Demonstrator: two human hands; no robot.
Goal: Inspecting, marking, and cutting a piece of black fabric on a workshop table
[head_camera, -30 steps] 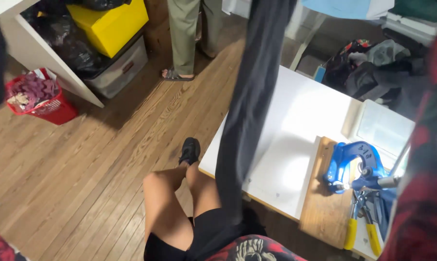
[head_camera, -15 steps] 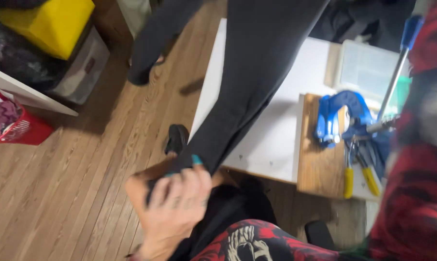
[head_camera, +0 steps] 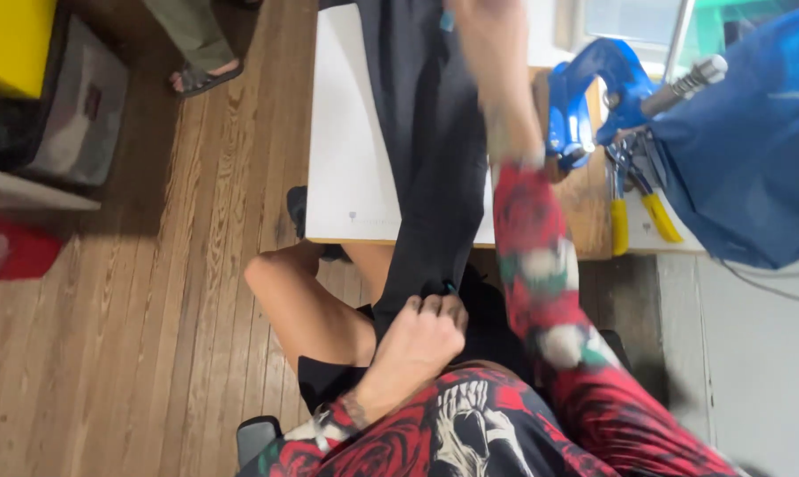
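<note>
Both grips pinch the dark cloth (head_camera: 435,150), left hand (head_camera: 417,340) at its lower end, right hand (head_camera: 488,35) high, stretching it over the white desk (head_camera: 351,132), not yet laid flat.

A: Open room?
B: White table (head_camera: 351,132), bare strip left of the black fabric (head_camera: 430,150); wood floor (head_camera: 152,309) further left.

A: Obstructions, right side?
B: Blue clamp (head_camera: 585,97) on a wooden board (head_camera: 589,199); yellow-handled pliers (head_camera: 633,199) just beside; blue cloth (head_camera: 744,141) overhanging the table edge.

A: Centre?
B: Fabric stretched between left hand (head_camera: 417,336) and right hand (head_camera: 492,35), blocking passage across.
</note>
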